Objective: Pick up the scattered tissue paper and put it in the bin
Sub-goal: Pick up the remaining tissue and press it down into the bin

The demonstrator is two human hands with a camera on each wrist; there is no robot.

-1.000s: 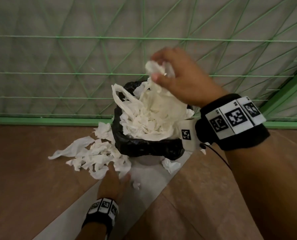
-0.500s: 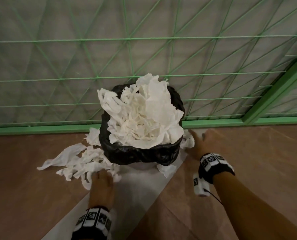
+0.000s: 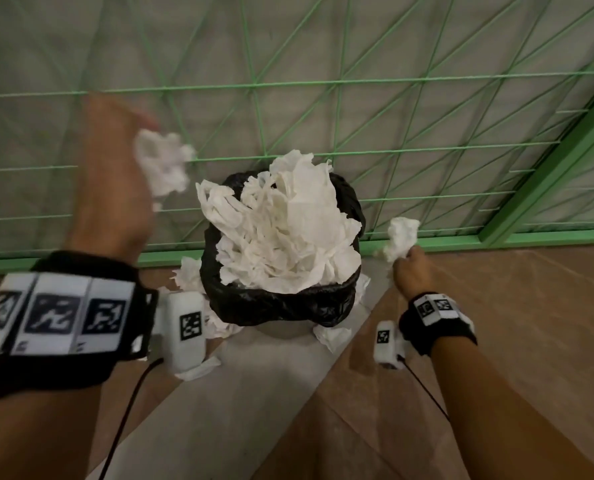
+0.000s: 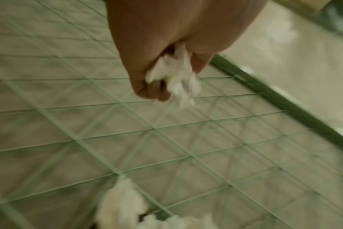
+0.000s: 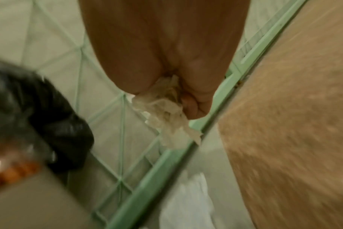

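Observation:
A small bin (image 3: pixel 281 306) lined with a black bag stands against the green fence, heaped over its rim with white tissue (image 3: pixel 285 230). My left hand (image 3: pixel 115 174) is raised up and to the left of the bin and grips a crumpled wad of tissue (image 3: pixel 165 164), which also shows between its curled fingers in the left wrist view (image 4: pixel 176 77). My right hand (image 3: pixel 409 268) is low at the bin's right side, near the fence rail, and grips another tissue wad (image 3: pixel 401 237) (image 5: pixel 166 120). Loose tissue scraps (image 3: pixel 191 275) lie on the floor around the bin's base.
A green wire fence (image 3: pixel 323 84) with a green bottom rail (image 3: pixel 530 237) runs right behind the bin. The floor is brown board (image 3: pixel 496 341) with a pale grey strip (image 3: pixel 236 393) leading to the bin. More scraps (image 3: pixel 330 336) lie in front of the bin.
My left hand rose from the floor pile with a wad of tissue. My right hand, which went down to the floor right of the bin, has lifted a wad of tissue.

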